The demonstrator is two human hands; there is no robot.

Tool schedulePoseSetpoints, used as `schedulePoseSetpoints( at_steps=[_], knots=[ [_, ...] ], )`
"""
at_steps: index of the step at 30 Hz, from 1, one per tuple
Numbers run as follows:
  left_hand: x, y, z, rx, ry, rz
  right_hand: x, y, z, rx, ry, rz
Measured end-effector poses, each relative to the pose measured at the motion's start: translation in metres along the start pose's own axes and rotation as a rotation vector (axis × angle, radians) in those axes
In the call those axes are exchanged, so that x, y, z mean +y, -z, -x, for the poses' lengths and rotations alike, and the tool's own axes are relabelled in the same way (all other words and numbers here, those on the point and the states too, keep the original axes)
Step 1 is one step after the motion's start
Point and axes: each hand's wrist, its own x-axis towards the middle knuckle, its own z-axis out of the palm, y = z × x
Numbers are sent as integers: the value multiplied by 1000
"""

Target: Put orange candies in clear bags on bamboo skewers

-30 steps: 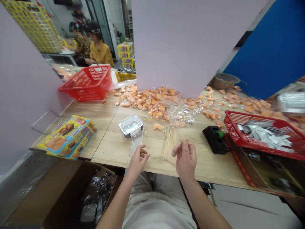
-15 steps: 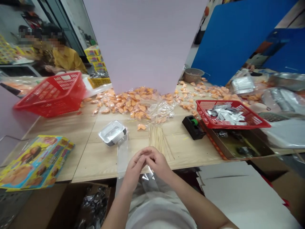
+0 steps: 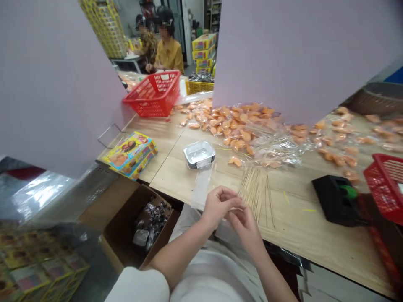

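My left hand point(image 3: 220, 204) and my right hand point(image 3: 246, 226) are close together over the front table edge, their fingers pinched. Between and below them is a clear plastic bag point(image 3: 224, 233), only faintly visible. Just beyond my right hand lies a fanned bundle of thin bamboo sticks point(image 3: 256, 191). A flat pile of clear plastic sleeves point(image 3: 201, 188) rests left of the sticks, close to my left hand. Behind the sleeves sits a stack of foil trays point(image 3: 199, 153). One orange curved piece point(image 3: 234, 161) lies by the sticks, in front of a heap of wrapped orange pieces point(image 3: 234, 123).
A black tape dispenser point(image 3: 333, 200) and a red basket point(image 3: 385, 184) stand at right. Printed boxes point(image 3: 130, 153) and another red basket point(image 3: 154, 96) are at left. Below the table edge is an open carton point(image 3: 126, 218). Two people sit beyond the partition point(image 3: 267, 54).
The view has swung left, so the table's things appear farther right. My hands stay together at the table edge, the fingers slightly shifted. The clear bag shows less than before.
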Motion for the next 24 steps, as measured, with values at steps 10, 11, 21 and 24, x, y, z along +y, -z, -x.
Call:
schedulePoseSetpoints(
  at_steps=[10, 11, 21, 24],
  knots=[
    [1, 13, -6, -132, 124, 80, -16, -4, -1, 75, -28, 80],
    [1, 15, -6, -152, 146, 78, -15, -4, -2, 82, -24, 82],
    [-3, 16, -9, -79, 142, -25, -13, 9, 1, -78, 91, 460],
    [-4, 17, -10, -38, 112, -69, -20, 50, -18, 200, 129, 581]
  ],
)
